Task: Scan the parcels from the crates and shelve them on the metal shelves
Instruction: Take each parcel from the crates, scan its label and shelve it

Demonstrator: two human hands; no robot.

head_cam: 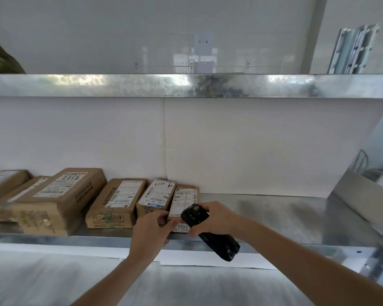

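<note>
— Where do we stand with the hands?

— Our right hand (210, 217) grips the black scanner (208, 230) around its middle, its head tilted toward the label. Our left hand (152, 230) has fingers curled on the front edge of the last parcel (185, 200), pinching it, we judge, to nudge it square beside its neighbour.

— And the parcel itself?

— It lies flat on the shelf (274, 213), at the right end of the row of boxes (117, 202), touching the next one. Labels face up, probably so the codes read easily.

— What are we handling?

— Brown cardboard, boxy, with white paper labels; some corners look dented. The shelf is galvanised steel, mottled and shiny, so a box should slide readily. The scanner is matte, hard plastic. White board lines the back.
</note>
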